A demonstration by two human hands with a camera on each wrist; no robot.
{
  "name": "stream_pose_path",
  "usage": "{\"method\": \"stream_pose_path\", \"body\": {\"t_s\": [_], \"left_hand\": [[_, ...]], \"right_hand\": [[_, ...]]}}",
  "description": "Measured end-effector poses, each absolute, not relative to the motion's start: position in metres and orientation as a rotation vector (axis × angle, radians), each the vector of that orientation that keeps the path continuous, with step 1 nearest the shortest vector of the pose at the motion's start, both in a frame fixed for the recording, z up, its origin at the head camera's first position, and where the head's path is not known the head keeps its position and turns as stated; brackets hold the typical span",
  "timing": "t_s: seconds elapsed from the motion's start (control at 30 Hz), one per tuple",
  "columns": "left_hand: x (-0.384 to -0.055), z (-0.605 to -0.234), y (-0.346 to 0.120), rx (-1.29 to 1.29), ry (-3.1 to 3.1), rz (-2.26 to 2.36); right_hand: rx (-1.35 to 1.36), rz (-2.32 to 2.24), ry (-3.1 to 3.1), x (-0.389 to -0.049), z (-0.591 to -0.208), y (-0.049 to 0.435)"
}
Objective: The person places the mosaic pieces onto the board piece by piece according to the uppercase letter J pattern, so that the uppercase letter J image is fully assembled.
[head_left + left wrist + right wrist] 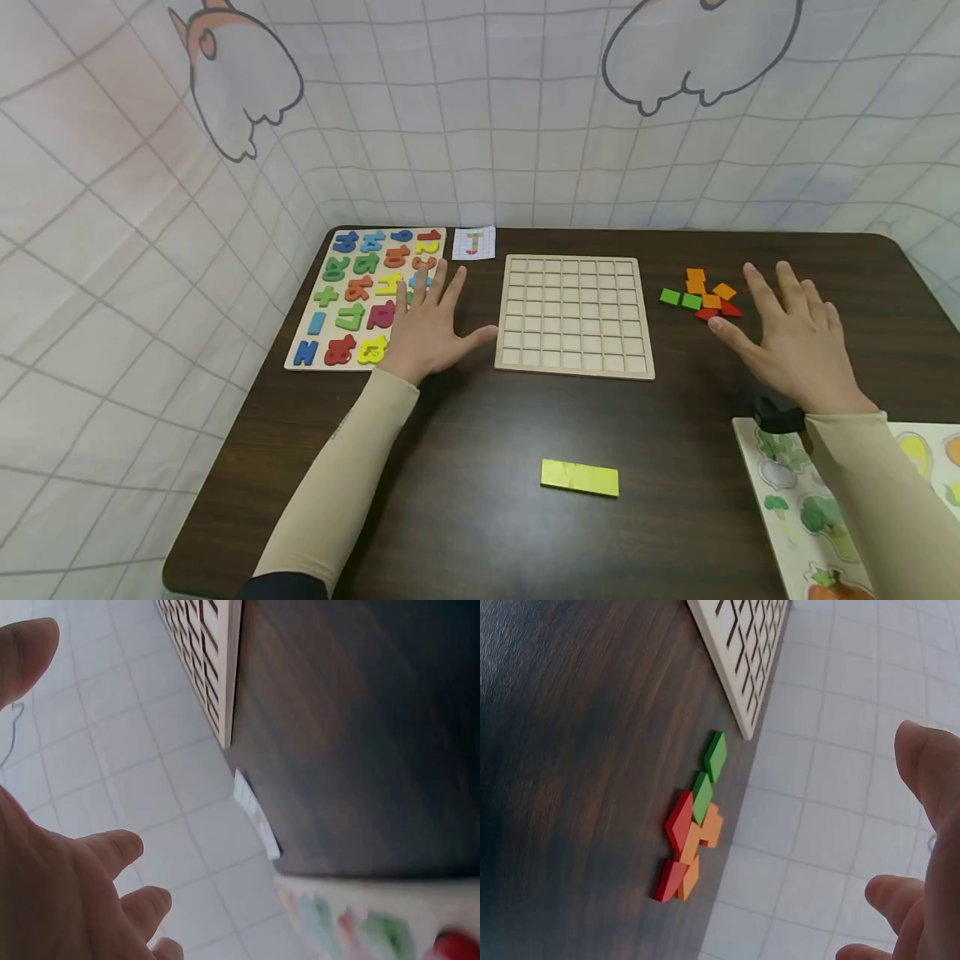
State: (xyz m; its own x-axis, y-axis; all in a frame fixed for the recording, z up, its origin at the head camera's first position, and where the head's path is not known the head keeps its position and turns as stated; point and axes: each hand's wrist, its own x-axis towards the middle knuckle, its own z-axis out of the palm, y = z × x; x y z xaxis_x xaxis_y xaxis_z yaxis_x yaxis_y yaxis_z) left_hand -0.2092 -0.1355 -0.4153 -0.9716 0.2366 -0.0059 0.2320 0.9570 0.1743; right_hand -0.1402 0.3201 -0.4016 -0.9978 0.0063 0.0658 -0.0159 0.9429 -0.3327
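Note:
My left hand [426, 329] is held with fingers spread over the right side of the letter-and-number puzzle board [347, 315], gripping nothing. Between the two hands lies a wooden grid board [573, 317] with bare square cells. My right hand [798, 342], fingers apart and holding nothing, is just right of a small cluster of coloured tiles. That cluster has green tiles [670, 297], orange tiles [696, 275] and red tiles [731, 308]; the right wrist view shows the red tiles [679, 821] lying against the orange ones. A small card [474, 242] with a coloured pattern lies behind the left hand.
A yellow rectangular strip [579, 477] lies on the dark table [465, 500] near the front. A vegetable picture puzzle board [780, 500] is under the right forearm. A white gridded curtain [525, 125] hangs along the back and left side of the table.

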Motion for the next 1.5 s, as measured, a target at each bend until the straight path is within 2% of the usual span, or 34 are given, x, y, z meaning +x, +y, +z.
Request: {"method": "stream_pose_path", "body": {"t_s": [0.37, 1.07, 1.5], "left_hand": [[-0.215, -0.423, -0.12, 0.508, 2.928, 0.318], [-0.211, -0.438, -0.101, 0.605, 2.753, 0.314], [-0.218, -0.439, -0.094, 0.64, 2.771, 0.319]], "right_hand": [[0.046, 0.537, -3.098, -0.17, -0.408, 0.326], [0.214, 0.633, -3.239, -0.262, -0.425, 0.338], [0.248, 0.483, -3.209, -0.28, -0.433, 0.335]]}}
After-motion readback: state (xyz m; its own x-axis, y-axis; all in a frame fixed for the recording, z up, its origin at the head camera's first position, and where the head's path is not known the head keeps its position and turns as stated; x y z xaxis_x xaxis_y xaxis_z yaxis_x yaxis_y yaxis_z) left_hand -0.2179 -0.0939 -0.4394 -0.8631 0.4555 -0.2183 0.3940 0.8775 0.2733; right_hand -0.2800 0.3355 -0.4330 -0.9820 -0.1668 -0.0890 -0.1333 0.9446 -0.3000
